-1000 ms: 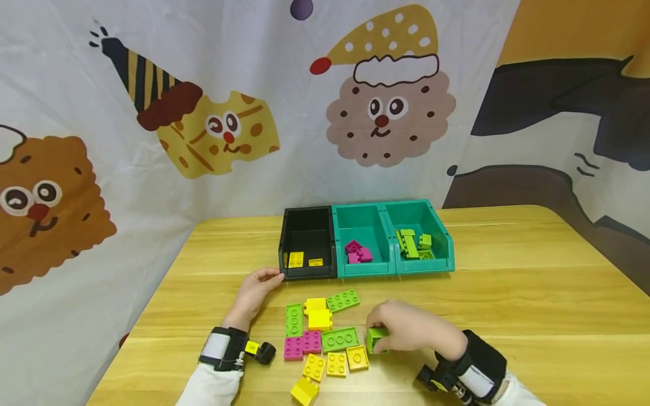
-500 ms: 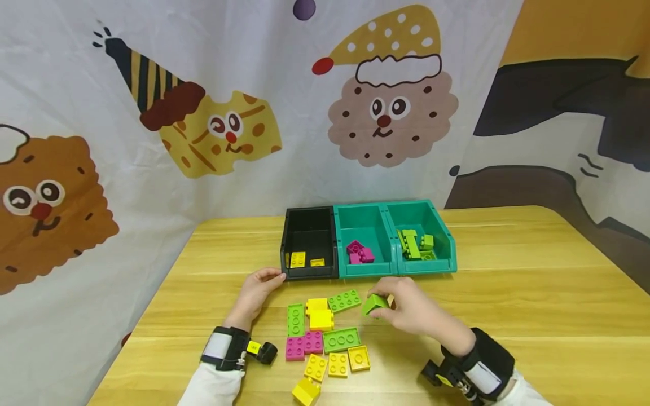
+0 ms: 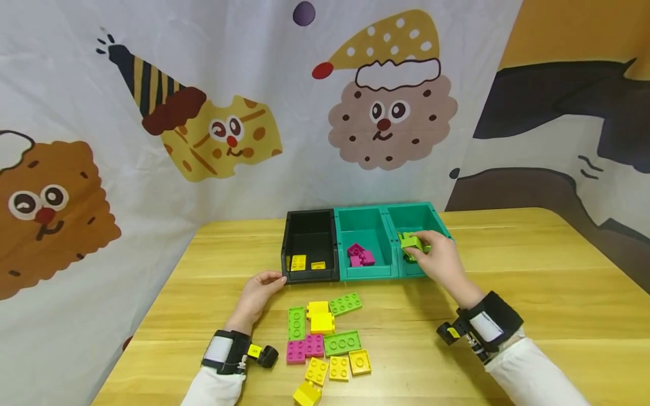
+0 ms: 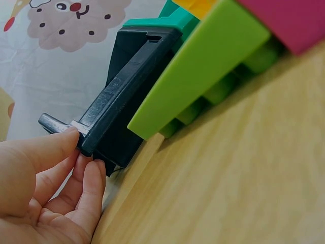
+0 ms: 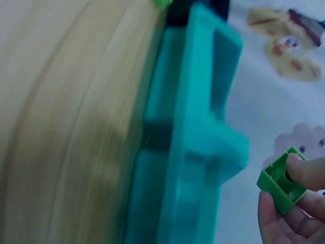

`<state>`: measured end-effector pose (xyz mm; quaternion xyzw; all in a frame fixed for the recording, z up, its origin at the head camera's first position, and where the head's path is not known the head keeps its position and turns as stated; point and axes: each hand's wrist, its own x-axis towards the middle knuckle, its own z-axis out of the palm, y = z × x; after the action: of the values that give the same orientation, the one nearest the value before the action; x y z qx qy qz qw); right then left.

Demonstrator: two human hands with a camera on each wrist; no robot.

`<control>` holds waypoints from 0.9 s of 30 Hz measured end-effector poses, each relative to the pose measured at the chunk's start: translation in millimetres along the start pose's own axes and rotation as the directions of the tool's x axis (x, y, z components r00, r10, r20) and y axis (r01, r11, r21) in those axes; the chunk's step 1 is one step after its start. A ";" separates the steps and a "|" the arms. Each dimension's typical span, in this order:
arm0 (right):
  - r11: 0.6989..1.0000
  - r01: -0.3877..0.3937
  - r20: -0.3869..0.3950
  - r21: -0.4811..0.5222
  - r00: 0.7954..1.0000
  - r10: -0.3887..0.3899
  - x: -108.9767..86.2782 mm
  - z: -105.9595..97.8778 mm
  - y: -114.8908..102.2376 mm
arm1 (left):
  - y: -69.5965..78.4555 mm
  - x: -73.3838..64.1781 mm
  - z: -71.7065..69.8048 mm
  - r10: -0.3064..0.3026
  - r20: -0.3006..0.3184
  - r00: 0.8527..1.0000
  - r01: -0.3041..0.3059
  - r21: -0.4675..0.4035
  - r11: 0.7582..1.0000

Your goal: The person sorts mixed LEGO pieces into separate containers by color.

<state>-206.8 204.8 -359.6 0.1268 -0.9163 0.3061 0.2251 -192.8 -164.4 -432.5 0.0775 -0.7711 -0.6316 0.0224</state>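
My right hand [image 3: 442, 262] pinches a green toy brick [image 3: 411, 242] above the right teal bin [image 3: 412, 271], which has several green bricks in it. In the right wrist view the held brick [image 5: 279, 185] shows its hollow underside, with the thumb on one edge and fingers on the other side. My left hand [image 3: 256, 296] pinches the front left corner of the black bin [image 3: 312, 276]. The left wrist view shows its thumb on top of the rim and its fingers below. Yellow bricks [image 3: 298, 262] lie in this bin.
Magenta bricks [image 3: 360, 256] lie in the middle teal bin [image 3: 368, 273]. In front of the bins, loose green bricks [image 3: 342, 342], yellow bricks [image 3: 322, 323] and magenta bricks [image 3: 296, 352] lie on the wooden table [image 3: 203, 254]. A printed cloth [image 3: 304, 141] hangs behind.
My right hand has lifted the green brick from the table and carried it forward over the right teal bin. The left hand stays at the black bin's corner.
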 end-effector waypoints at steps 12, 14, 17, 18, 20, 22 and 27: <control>0.990 -0.037 -0.023 -0.138 0.999 0.035 19.2 2.2 40.4 | 2.6 0.2 -0.4 0.004 0.008 1.000 -0.004 -0.016 1.000; 0.987 -0.040 0.001 -0.158 0.999 0.041 20.1 4.1 42.1 | 2.4 0.3 -0.7 0.005 0.006 1.000 -0.005 -0.021 1.000; 0.982 -0.043 0.046 -0.185 0.998 0.053 20.8 8.1 44.1 | 1.4 0.3 -0.6 0.005 0.003 1.000 -0.005 -0.032 0.999; 0.980 -0.045 0.056 -0.192 0.997 0.056 21.0 9.3 44.5 | 0.9 0.4 -0.3 0.006 0.002 1.000 -0.006 -0.034 0.999; 0.977 -0.038 0.070 -0.211 0.996 0.054 21.8 11.4 45.6 | 0.1 0.4 0.2 0.006 0.000 1.000 -0.006 -0.042 0.999; 0.971 -0.017 0.071 -0.238 0.997 0.034 22.3 12.7 46.5 | -0.5 0.6 0.8 0.006 -0.001 1.000 -0.006 -0.048 0.999; 0.945 0.014 0.089 -0.327 0.996 0.017 25.4 12.7 45.2 | -1.2 1.0 1.6 -0.002 -0.005 1.000 0.002 -0.047 0.999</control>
<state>-249.8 229.8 -378.9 0.1007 -0.9637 0.1437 0.2011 -193.8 -163.3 -434.0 0.0792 -0.7559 -0.6494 0.0254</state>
